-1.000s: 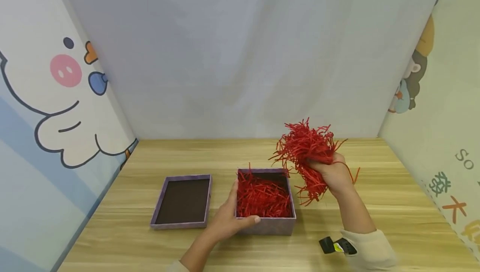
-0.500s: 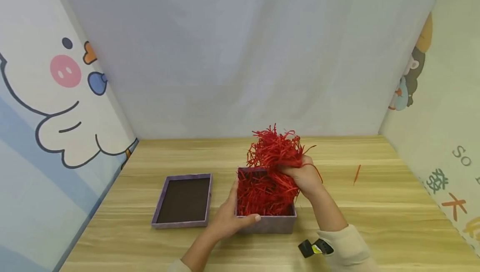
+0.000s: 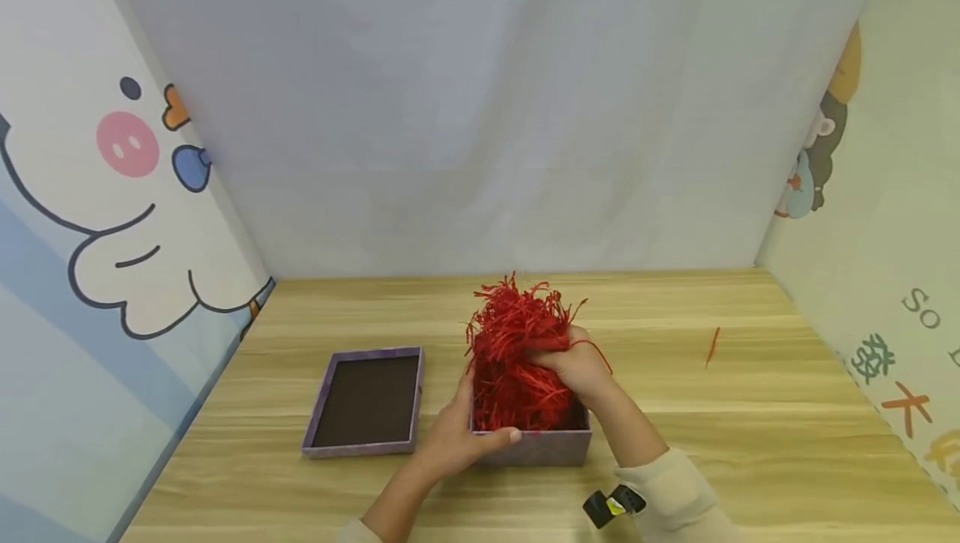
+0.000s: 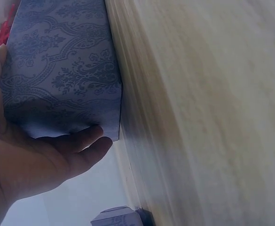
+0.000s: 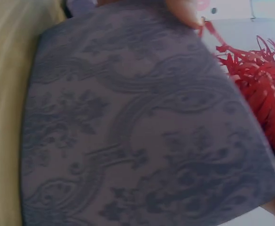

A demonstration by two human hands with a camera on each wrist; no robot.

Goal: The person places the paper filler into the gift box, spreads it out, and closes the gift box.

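Note:
A purple patterned gift box (image 3: 543,448) stands uncovered on the table, with red shredded paper (image 3: 510,411) inside. Around its front left corner my left hand (image 3: 452,440) holds it, thumb on the front and fingers along the left side; the left wrist view shows these fingers (image 4: 88,143) against the box wall. My right hand (image 3: 576,364) grips a large clump of red shredded paper (image 3: 517,318) over the box, low against the paper inside. Some of its fingers are hidden by the strands. In the right wrist view the box (image 5: 128,117) fills most of the picture.
The box lid (image 3: 367,403) lies upturned left of the box, dark inside up. One loose red paper strand (image 3: 712,346) rests on the wooden table (image 3: 750,443) at the right. A pale curtain (image 3: 480,110) hangs behind, with printed panels at both sides.
My right hand has carried the clump of shredded paper left and down, from beside the box to over it. One strand has dropped on the table. My left hand stays on the box.

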